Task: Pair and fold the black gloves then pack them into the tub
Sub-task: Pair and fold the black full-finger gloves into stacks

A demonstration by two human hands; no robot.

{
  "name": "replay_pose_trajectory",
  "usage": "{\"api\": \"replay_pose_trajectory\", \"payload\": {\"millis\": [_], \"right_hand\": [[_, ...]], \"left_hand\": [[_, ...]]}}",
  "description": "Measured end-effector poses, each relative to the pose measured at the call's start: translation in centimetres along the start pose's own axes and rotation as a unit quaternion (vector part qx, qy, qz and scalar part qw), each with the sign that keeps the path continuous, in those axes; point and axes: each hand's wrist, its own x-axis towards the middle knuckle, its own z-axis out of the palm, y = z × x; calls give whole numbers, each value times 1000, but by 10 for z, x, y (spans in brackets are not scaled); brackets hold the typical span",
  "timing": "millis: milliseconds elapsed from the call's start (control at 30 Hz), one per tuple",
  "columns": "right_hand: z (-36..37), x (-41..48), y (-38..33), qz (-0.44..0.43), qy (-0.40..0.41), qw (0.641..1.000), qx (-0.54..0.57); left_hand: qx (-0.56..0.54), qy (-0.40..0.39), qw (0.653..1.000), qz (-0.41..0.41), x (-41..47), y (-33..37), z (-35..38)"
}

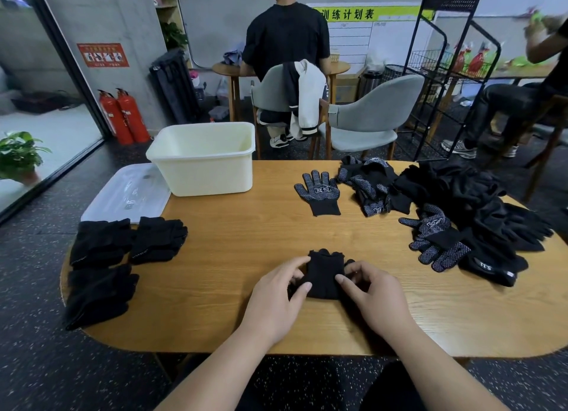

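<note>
A folded pair of black gloves (323,272) lies on the wooden table (233,287) in front of me. My left hand (276,300) pinches its left side and my right hand (375,297) pinches its right side. The cream tub (203,161) stands at the back left and looks empty. Three folded glove bundles (101,244) lie at the left end of the table. A single dotted glove (319,192) lies flat at the back middle. A loose heap of black gloves (461,210) covers the right end.
A clear lid (126,192) lies left of the tub. Two grey chairs (365,118) stand behind the table, and a person sits with their back to me. A black wire rack (442,72) stands at the back right. Another person sits at the far right.
</note>
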Motion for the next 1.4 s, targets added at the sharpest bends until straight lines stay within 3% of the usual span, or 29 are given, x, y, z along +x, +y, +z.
{"api": "replay_pose_trajectory", "payload": {"millis": [300,400,500,733,833,1167,1400], "right_hand": [[11,-1,1,-46,62,991,-113],[14,-4,6,-70,72,981,-169],[18,-4,10,-114,82,946,-293],[21,7,7,-53,-76,922,-375],[20,8,3,-51,-89,919,-381],[20,-2,7,-134,11,937,-322],[22,-6,-2,-227,11,913,-338]], "left_hand": [[88,-3,992,92,-1,-2,8],[134,-61,983,106,-2,4,8],[202,-141,960,132,-3,11,6],[320,-219,908,161,6,11,10],[323,-215,909,155,5,13,11],[311,-115,933,139,-9,15,1],[331,-120,931,98,-23,5,-27]]}}
